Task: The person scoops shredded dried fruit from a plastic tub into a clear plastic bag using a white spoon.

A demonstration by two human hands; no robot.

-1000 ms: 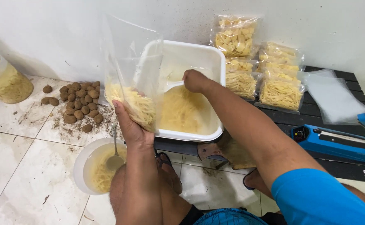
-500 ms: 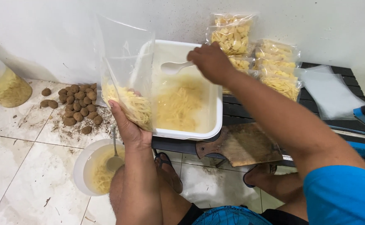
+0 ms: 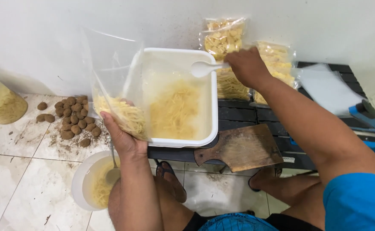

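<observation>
My left hand [image 3: 125,139] holds a clear plastic bag [image 3: 112,81] upright, its bottom part filled with pale yellow shredded strips. The bag hangs at the left rim of a white rectangular tub [image 3: 213,115] that has more strips spread on its floor. My right hand [image 3: 247,66] is raised over the tub's far right corner, gripping the handle of a white plastic spoon [image 3: 204,68]. The spoon's bowl points left and looks empty.
Sealed bags of yellow chips [image 3: 223,40] lean against the wall behind the tub. A wooden cutting board [image 3: 241,149] lies on a black crate. A small white bowl with a metal spoon [image 3: 95,182] sits on the floor, near brown tubers [image 3: 74,122], a plastic jar [image 3: 1,102] and a blue heat sealer [image 3: 371,124].
My right hand rose out of the tub's strips to its far right corner, now with the white spoon in it. The left hand keeps the bag in about the same place.
</observation>
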